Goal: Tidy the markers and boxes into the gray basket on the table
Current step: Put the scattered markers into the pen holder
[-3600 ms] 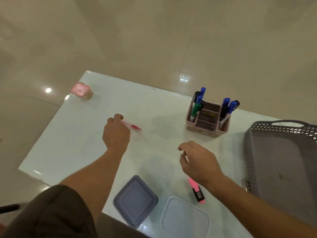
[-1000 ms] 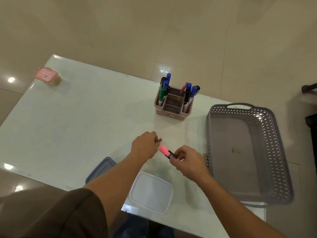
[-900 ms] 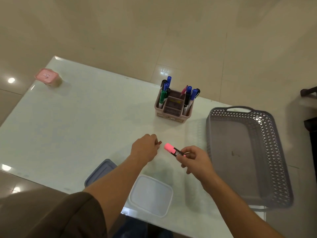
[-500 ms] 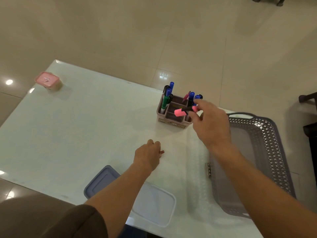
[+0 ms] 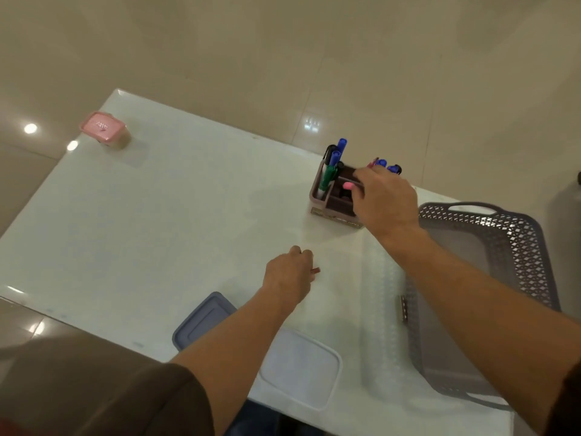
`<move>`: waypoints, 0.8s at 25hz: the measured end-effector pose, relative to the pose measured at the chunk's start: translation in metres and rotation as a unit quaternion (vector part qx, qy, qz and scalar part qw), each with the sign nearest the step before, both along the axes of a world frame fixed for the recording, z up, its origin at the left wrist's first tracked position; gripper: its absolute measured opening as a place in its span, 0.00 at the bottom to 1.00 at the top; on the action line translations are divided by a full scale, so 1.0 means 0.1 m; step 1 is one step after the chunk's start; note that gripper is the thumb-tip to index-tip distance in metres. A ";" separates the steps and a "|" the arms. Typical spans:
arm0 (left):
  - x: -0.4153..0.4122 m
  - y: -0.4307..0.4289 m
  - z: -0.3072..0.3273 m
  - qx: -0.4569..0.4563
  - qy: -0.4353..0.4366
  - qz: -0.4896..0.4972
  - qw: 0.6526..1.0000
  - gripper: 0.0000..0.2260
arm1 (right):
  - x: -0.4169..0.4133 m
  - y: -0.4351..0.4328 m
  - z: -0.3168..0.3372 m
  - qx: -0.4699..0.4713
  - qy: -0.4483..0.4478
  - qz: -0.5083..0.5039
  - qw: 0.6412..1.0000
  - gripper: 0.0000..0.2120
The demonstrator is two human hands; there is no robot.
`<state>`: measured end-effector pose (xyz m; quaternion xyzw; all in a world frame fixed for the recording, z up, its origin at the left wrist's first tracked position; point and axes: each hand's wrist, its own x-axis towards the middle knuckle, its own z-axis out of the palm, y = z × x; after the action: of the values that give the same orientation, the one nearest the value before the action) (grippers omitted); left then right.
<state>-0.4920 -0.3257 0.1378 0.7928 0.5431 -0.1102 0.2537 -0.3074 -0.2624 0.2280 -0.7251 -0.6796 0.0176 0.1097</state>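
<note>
My right hand (image 5: pixel 385 199) reaches over the pink pen holder (image 5: pixel 327 202) and holds a pink highlighter (image 5: pixel 348 185), its cap end pointing left above the holder's middle compartments. Blue, black and green markers (image 5: pixel 332 165) stand upright in the holder. My left hand (image 5: pixel 287 276) rests on the table as a fist, with a small red tip (image 5: pixel 315 270) sticking out of it; what it holds is mostly hidden. The gray basket (image 5: pixel 503 247) lies at the right with nothing visible inside.
A blue-lidded box (image 5: pixel 201 322) and a white-lidded box (image 5: pixel 301 369) sit at the table's near edge (image 5: pixel 94 322). A pink-lidded box (image 5: pixel 105 130) stands at the far left corner. Beige floor tiles surround the white table.
My right hand picked the pink highlighter off the table near the boxes, carried it up to the pen holder and lowered it over the compartments. My left hand drew back into a fist.
</note>
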 end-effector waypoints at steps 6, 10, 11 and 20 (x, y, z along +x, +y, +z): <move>0.02 0.00 0.09 0.000 0.018 -0.014 1.000 0.12 | -0.46 -1.76 0.16 -0.194 0.139 0.070 0.969 0.22; 0.06 0.00 0.20 0.003 0.006 -0.002 1.000 0.16 | -0.69 -2.36 0.02 -0.355 0.113 0.094 0.923 0.43; 0.06 0.05 0.25 0.017 -0.019 0.026 0.999 0.15 | -0.69 -2.31 -0.01 -0.322 0.141 0.066 0.934 0.41; 0.17 0.69 0.73 0.098 -0.251 0.374 0.887 0.14 | 0.08 -0.56 0.01 -0.001 0.402 -0.367 0.839 0.14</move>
<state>-0.4746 -0.2568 0.2110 0.5529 0.7256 0.2491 0.3252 -0.2993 -0.3185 0.2290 -0.8507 -0.2602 0.2663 0.3712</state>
